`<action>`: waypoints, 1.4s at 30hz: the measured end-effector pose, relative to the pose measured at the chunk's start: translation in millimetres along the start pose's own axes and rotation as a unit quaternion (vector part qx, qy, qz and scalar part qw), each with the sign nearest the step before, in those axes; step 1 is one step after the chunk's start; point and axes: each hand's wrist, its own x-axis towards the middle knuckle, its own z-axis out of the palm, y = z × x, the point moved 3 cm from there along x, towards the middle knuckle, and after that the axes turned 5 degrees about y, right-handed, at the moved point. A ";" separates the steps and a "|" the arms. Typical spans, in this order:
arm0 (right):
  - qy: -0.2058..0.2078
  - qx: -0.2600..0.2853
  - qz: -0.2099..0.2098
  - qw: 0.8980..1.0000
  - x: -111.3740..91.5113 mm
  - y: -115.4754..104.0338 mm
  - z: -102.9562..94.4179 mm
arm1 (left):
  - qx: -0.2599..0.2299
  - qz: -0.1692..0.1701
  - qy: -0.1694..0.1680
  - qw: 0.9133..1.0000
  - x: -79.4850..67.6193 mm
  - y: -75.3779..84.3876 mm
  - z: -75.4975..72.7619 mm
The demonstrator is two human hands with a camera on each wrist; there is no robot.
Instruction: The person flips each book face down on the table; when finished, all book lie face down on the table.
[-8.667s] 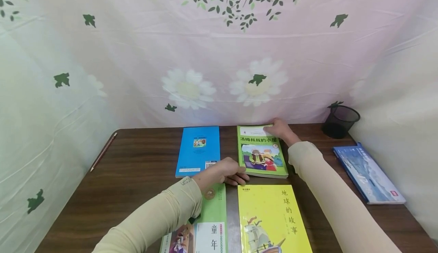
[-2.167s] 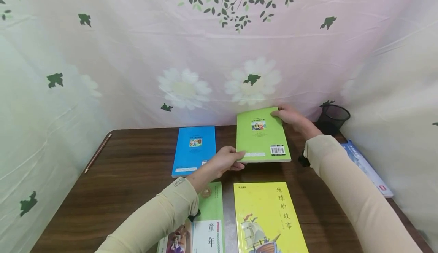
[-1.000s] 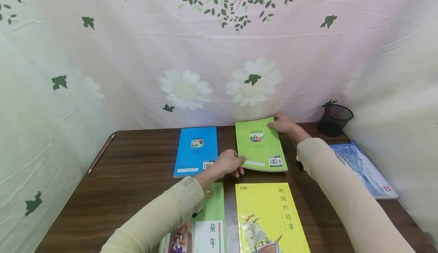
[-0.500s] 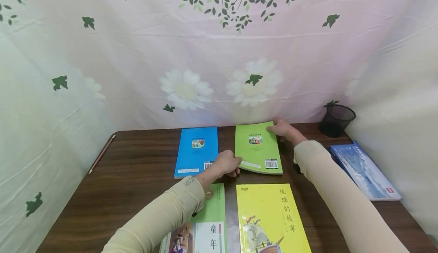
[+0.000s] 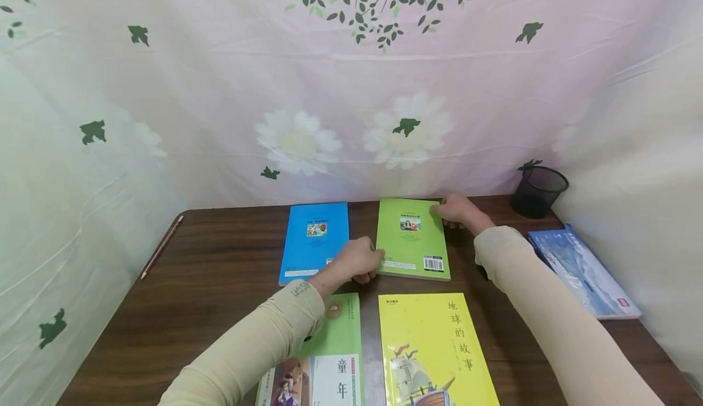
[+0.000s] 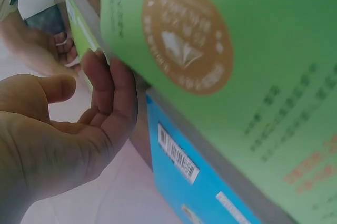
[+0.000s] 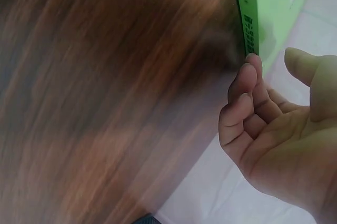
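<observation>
A green paperback book lies back cover up on the table's far side, its barcode at the lower right. By its near left corner is my left hand; in the left wrist view that hand's thumb stands apart from its loosely bent fingers, with nothing held. My right hand is at the far right corner. In the right wrist view, its fingertips touch the book's spine while the thumb stays off the cover. A blue book lies to the left, also back cover up.
Nearer are a yellow book with a ship and a green-and-white book, partly under my left forearm. A blue-white book and black mesh pen holder stand right. A pencil lies along the left edge. Cloth hangs behind.
The green book went from front cover up to back cover up. Both hands held it raised, then lowered it flat onto the table. Their thumbs have now come off its cover.
</observation>
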 end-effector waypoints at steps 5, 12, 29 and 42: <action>-0.018 -0.025 0.009 0.999 -10.9 2.3 -4.7 | -0.005 0.004 0.019 1.000 3.2 0.8 -6.1; -0.060 -0.054 0.032 0.996 -36.8 2.1 4.8 | -0.021 -0.029 0.010 0.999 11.0 -3.1 -7.7; -0.069 -0.033 0.029 0.997 -57.0 4.8 27.4 | 0.024 -0.026 -0.035 0.999 18.0 -5.8 1.1; -0.042 -0.046 0.020 0.998 -60.8 9.9 25.5 | 0.043 -0.008 -0.020 0.999 17.0 -1.8 7.3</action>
